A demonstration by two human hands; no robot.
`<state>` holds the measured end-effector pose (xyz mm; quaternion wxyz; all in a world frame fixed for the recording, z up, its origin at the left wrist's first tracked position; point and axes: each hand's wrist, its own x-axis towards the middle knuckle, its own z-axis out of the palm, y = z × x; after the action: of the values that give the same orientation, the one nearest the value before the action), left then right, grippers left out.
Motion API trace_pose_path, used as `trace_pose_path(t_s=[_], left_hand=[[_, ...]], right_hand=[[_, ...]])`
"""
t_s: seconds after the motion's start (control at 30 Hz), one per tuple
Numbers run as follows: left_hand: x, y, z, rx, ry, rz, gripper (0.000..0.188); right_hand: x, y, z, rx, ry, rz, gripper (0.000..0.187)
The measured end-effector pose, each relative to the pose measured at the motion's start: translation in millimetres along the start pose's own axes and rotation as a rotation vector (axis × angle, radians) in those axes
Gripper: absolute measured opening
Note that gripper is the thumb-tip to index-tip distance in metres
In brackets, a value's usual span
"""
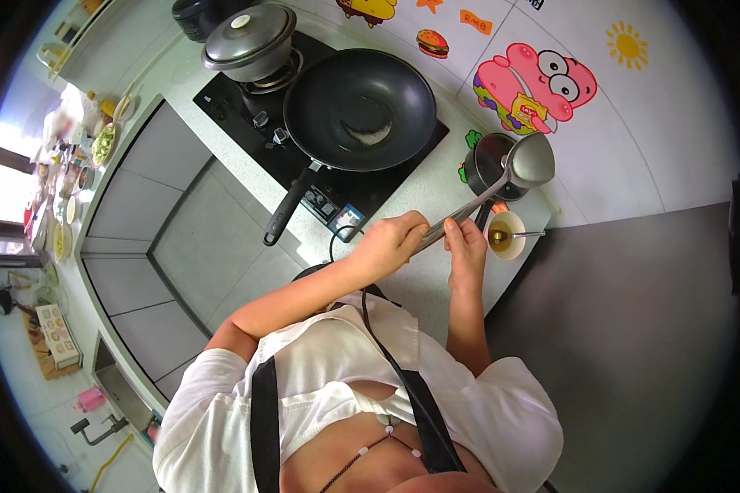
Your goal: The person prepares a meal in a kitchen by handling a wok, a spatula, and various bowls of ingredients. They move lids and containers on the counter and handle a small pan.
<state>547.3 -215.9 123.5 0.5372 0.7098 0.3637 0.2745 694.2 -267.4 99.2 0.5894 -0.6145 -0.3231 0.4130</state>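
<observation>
Ladle: one, a grey metal ladle point(531, 161) with a broad head and long handle, held up over the counter; its head covers part of the pot behind.
My left hand: one fist point(396, 240), closed round the handle's lower end.
My right hand: thumb and fingers point(464, 246) gripping the same handle farther up.
Pans and pots: three: one wide black frying pan point(353, 99) with a pale patch inside, one silver-grey lidded pot point(251, 51), one small round dark pot point(487, 160).
Bowl: one small pale round bowl point(514, 251) with yellowish liquid, just beside my right hand; one thin metal spoon point(533, 234) leans out over its rim.
Stove: one black glass cooktop point(232, 107), two knobs visible; the frying pan hides much of it.
In the way: the pan's black handle point(289, 205) juts past the counter's front edge; one black cord point(378, 337) crosses my front.
</observation>
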Motion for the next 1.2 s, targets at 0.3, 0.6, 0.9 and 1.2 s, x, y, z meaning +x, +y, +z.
trace_pose_path(t_s=[0.3,0.6,0.9,1.2], left_hand=[[-19,-23,-47,-0.157,0.137,-0.244,0.014],[-55,-101,-131,0.384,0.655,-0.274,0.023],[-52,-132,-152,-0.576,0.179,-0.653,0.050],[-54,-118,-152,-0.227,0.323,-0.616,0.035]], right_hand=[[-5,9,-17,0.183,0.136,0.129,0.015],[-10,14,-24,0.312,0.124,0.291,0.022],[-11,2,-18,0.272,0.152,0.158,0.019],[-20,-1,-16,0.314,0.138,0.077,0.016]])
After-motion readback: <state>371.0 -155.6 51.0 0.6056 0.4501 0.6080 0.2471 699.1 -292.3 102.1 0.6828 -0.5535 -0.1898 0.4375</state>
